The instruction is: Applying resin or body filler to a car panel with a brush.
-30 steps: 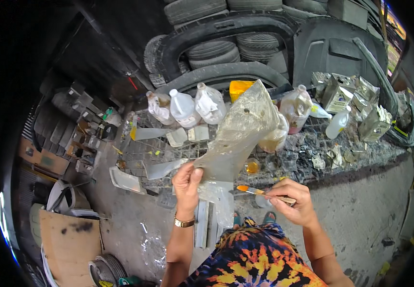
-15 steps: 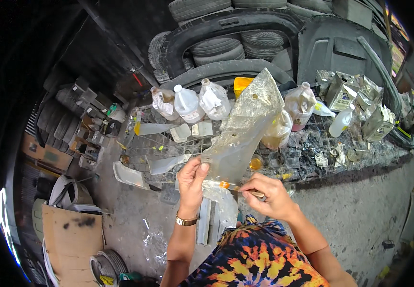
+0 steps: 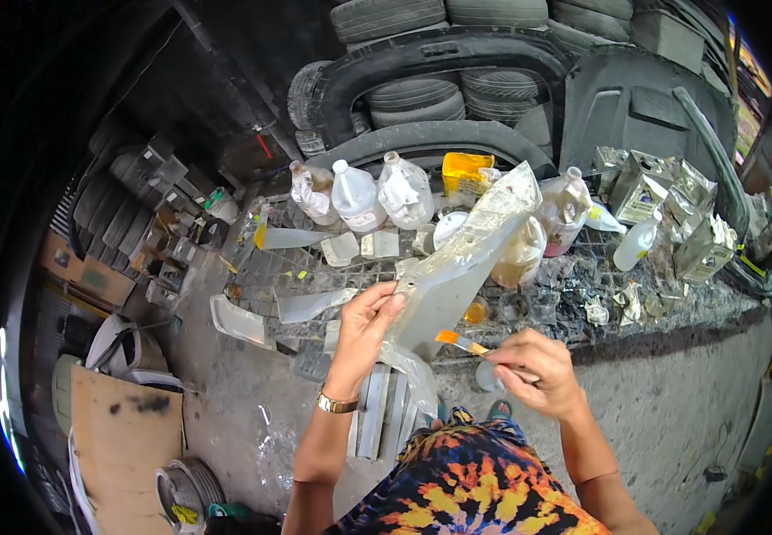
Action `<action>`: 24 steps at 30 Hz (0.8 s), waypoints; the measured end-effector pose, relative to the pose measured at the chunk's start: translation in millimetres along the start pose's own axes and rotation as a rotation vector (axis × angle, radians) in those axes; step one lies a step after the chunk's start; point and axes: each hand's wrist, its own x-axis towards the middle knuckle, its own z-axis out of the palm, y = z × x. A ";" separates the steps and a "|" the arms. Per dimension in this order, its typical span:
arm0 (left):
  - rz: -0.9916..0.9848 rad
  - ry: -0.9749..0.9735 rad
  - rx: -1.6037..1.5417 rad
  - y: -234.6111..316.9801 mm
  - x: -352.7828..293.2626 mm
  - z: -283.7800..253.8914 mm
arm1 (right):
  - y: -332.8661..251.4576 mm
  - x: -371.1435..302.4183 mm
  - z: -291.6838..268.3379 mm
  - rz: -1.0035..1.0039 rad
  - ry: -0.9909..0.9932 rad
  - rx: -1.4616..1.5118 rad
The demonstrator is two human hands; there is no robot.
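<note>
The left hand (image 3: pixel 368 325) pinched the panel (image 3: pixel 457 283) by its left edge, thumb on the near face and fingers behind. The panel slanted up and right from that grip, above the near edge of the bench (image 3: pixel 582 343), with its tail hanging just below the hand. The right hand (image 3: pixel 536 370) was closed around the handle of a brush (image 3: pixel 464 342); its orange bristles pointed back toward the left hand, near the panel but apparently off it. A clear cup (image 3: pixel 490 376) showed just left of the right grip; whether that hand held it, I cannot tell. Beyond the brush stood an amber jar (image 3: pixel 475 312).

The panel's upper border and tail looked glossy, its middle duller, so coverage seemed uneven and perhaps partial. Which areas were already brushed, and which remained, could not be told.
</note>
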 end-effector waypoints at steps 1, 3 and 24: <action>-0.029 -0.028 -0.003 3.1 1.2 2.5 | 2.5 2.8 2.0 -0.078 -0.060 -0.041; -0.060 -0.055 -0.006 4.0 2.9 5.2 | 7.8 7.4 10.4 -0.156 -0.121 -0.079; -0.077 -0.046 0.061 -1.5 -4.9 19.7 | 23.5 -13.2 20.9 0.182 -0.137 0.172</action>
